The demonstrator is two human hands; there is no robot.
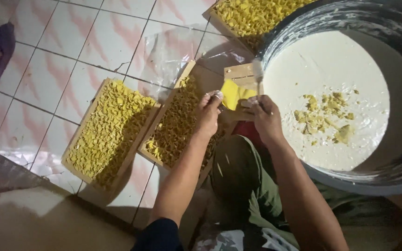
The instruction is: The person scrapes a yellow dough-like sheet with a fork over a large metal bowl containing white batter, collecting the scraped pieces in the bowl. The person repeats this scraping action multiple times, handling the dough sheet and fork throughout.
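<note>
My left hand (209, 114) and my right hand (264, 116) both pinch a small yellow sheet (235, 94), the left on its left edge and the right on its right edge. They hold it over a small wooden board (239, 72) beside the rim of a large dark basin (396, 179). The basin holds white batter (331, 69) with yellow scraps (324, 116) floating in it. My fingertips are smeared with white paste.
Two wooden trays packed with small folded yellow pieces lie on the tiled floor: one at left (110, 130), one under my left forearm (175, 123). A third filled tray (252, 16) sits at top. A clear plastic sheet (168, 53) lies between them. My green trouser leg (238, 172) is below.
</note>
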